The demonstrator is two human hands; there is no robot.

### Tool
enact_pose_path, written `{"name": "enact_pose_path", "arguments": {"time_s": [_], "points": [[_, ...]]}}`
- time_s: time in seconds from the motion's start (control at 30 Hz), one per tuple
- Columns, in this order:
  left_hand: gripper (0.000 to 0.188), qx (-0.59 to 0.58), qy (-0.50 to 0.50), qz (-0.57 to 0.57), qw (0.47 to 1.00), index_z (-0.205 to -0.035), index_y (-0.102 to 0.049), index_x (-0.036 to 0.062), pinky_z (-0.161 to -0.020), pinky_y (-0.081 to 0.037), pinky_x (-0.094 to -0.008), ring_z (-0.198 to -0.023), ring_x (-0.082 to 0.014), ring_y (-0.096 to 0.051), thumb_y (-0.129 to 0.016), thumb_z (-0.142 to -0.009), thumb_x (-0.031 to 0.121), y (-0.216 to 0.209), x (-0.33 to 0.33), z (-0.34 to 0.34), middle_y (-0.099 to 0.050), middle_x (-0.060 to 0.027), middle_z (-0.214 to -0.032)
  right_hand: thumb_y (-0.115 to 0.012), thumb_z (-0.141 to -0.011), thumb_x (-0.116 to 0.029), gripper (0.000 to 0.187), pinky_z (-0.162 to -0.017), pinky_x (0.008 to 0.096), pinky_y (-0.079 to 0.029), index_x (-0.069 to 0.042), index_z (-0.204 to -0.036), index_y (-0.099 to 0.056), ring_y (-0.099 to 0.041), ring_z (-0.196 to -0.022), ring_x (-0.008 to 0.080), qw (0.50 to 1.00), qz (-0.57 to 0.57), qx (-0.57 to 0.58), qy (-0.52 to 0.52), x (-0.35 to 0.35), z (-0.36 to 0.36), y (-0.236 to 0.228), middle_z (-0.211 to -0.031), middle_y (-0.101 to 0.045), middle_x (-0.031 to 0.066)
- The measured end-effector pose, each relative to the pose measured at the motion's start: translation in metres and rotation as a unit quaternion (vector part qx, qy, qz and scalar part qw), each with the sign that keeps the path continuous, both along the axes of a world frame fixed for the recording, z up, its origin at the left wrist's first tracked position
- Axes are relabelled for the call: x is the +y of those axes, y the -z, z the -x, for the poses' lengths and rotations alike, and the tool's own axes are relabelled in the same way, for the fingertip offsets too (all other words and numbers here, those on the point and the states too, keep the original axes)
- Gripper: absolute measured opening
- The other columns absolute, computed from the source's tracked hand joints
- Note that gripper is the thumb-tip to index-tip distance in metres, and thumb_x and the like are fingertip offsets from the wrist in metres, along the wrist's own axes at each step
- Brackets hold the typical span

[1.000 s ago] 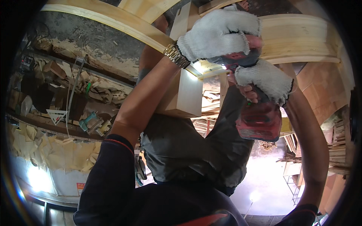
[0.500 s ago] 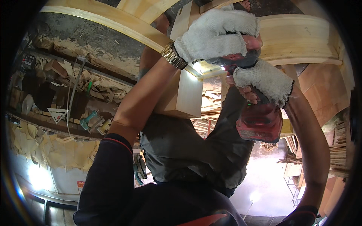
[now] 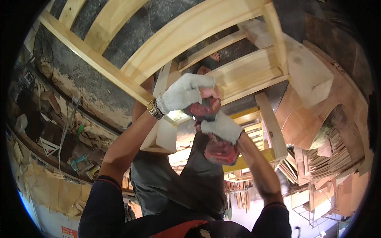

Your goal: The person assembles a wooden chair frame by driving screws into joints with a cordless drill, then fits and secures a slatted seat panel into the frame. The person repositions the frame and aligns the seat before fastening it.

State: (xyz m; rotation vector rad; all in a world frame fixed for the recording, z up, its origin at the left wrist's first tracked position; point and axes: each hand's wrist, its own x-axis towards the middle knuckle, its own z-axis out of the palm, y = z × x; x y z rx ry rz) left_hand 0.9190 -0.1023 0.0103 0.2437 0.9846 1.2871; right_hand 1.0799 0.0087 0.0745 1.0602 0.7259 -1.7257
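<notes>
A red and black cordless drill (image 3: 221,152) is held in both my hands, which wear white knitted gloves with bare fingertips. My left hand (image 3: 184,93) is closed over the drill's upper body, thumb side toward me. Lower down, my right hand (image 3: 223,127) wraps the handle just above the battery. The drill's lamp lights the inner corner where a pale wooden post (image 3: 166,135) meets the slatted wooden frame (image 3: 95,59). The drill's tip is hidden behind my left hand and wrist, so I cannot tell whether it touches the wood.
Curved broad slats (image 3: 190,33) span the frame ahead. A thick wooden leg (image 3: 272,127) stands to the right, near brown sheet panels (image 3: 305,115) and stacked thin strips (image 3: 331,158). Scraps, a white triangle (image 3: 49,146) and a teal power tool (image 3: 81,163) lie at left.
The view has shifted, showing more of the wooden frame and its right end. My hands and the drill appear lower and further left in the picture, with the same grip kept.
</notes>
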Motion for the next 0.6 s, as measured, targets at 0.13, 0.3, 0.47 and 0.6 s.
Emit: {"name": "enact_pose_path", "arguments": {"time_s": [0.13, 0.3, 0.47, 0.6], "points": [[0.043, 0.188, 0.034, 0.131, 0.973, -0.112, -0.071, 0.0024, -0.089, -0.048, -0.0299, -0.102, -0.0163, -0.064, -0.052, -0.100, 0.040, 0.028, 0.038, 0.013, -0.071, -0.0096, -0.105, -0.069, -0.088, -0.017, 0.029, -0.052, 0.0243, -0.045, -0.006, -0.115, -0.066, -0.056, -0.059, 0.0083, 0.982, -0.101, -0.004, 0.162, -0.008, -0.056, -0.044, -0.078, -0.062, -0.0006], [0.047, 0.417, 0.180, 0.306, 0.837, -0.122, -0.066, 0.0031, -0.089, -0.051, -0.0405, -0.108, -0.0332, -0.066, -0.055, -0.093, 0.039, 0.131, 0.090, -0.016, -0.070, -0.0196, -0.113, -0.062, -0.097, -0.016, 0.027, -0.063, 0.0284, -0.045, -0.006, -0.122, -0.058, -0.054, -0.071, 0.0115, 0.851, -0.139, -0.076, 0.501, -0.086, -0.126, -0.078, -0.084, -0.056, 0.0016], [0.065, 0.533, 0.110, 0.407, 0.734, -0.132, -0.058, 0.0000, -0.096, -0.049, -0.0437, -0.116, -0.0396, -0.064, -0.068, -0.085, 0.043, 0.262, 0.108, -0.021, -0.065, -0.0257, -0.126, -0.063, -0.090, -0.016, 0.037, -0.080, 0.0428, -0.043, -0.014, -0.125, -0.052, -0.051, -0.073, 0.0210, 0.684, -0.143, 0.057, 0.713, -0.136, -0.155, -0.070, -0.075, -0.049, 0.0018], [0.070, 0.305, -0.070, 0.559, 0.768, -0.129, -0.058, -0.0040, -0.097, -0.048, -0.0406, -0.116, -0.0374, -0.064, -0.068, -0.084, 0.049, 0.362, 0.117, 0.006, -0.064, -0.0257, -0.129, -0.063, -0.087, -0.013, 0.050, -0.077, 0.0426, -0.042, -0.018, -0.134, -0.047, -0.051, -0.075, 0.0203, 0.643, -0.148, 0.090, 0.746, -0.130, -0.172, -0.035, -0.078, -0.051, 0.0024]]}}
